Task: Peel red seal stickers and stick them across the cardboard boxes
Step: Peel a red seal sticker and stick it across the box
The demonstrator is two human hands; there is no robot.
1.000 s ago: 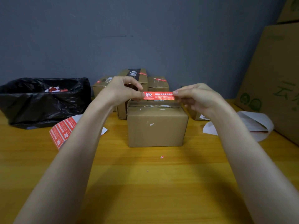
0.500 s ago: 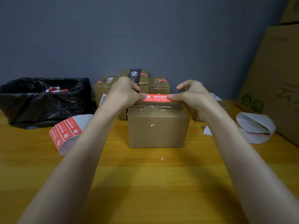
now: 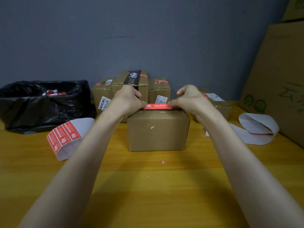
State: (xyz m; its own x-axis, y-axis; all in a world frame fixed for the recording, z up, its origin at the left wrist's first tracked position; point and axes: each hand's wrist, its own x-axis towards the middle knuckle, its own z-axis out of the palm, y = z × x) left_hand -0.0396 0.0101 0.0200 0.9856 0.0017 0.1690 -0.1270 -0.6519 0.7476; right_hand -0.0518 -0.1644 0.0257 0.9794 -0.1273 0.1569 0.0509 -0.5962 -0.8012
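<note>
At the far left a black bin bag (image 3: 46,104) sits on the yellow wooden table (image 3: 148,195), its mouth open; red and white paper scraps (image 3: 52,92) lie inside it. Just in front of the bag, a curled sticker sheet (image 3: 65,137) rests on the table, with red seals in rows on its white backing. The left forearm passes beside it.

Against the grey wall stand three sealed boxes: a low box with a shipping label (image 3: 102,92), a taller box with black tape (image 3: 131,79) and a small box (image 3: 159,88) beside it. The raised hands partly hide them.

The left hand (image 3: 126,101) pinches the left end of the red seal sticker (image 3: 158,106), its fingers curled together on it. The sticker stretches level along the top of the front cardboard box (image 3: 158,130), near its front edge; whether it touches the cardboard cannot be told. This box stands at the table's middle, closed, with a tiny paper fleck (image 3: 163,161) in front of it.

The right hand (image 3: 189,99) grips the sticker's right end, thumb on the tip, forefinger bent and lifted. Behind this hand sits a labelled box (image 3: 218,104), mostly covered by the wrist. Further right a curled white backing strip (image 3: 256,127) lies on the table, just beside a large cardboard carton (image 3: 283,79) that leans at the edge.
</note>
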